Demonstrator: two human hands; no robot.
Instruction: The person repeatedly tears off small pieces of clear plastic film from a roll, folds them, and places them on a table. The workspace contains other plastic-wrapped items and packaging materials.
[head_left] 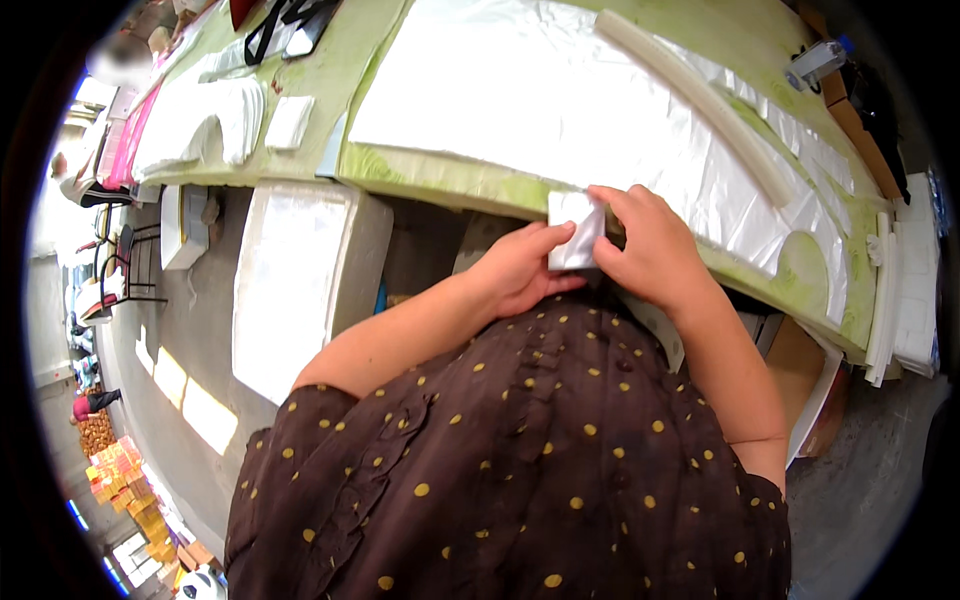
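In front of my waist, at the table's near edge, I hold a small white folded sheet (570,252) upright between both hands. My left hand (517,268) is closed on its left side, with the thumb laid over the front and the fingers behind and below. My right hand (650,245) pinches its right side, the index finger at the upper corner and the thumb lower down. Beyond my hands, a large glossy white sheet (480,80) lies spread over the table, and a long pale roll or tube (700,105) rests across it.
The table has a green patterned cover (400,168). To the left lie a small white folded piece (290,122) and a white stack (225,115). A white foam box (290,280) stands below on the floor. A clear bottle (818,62) lies far right, near a cardboard box (860,135).
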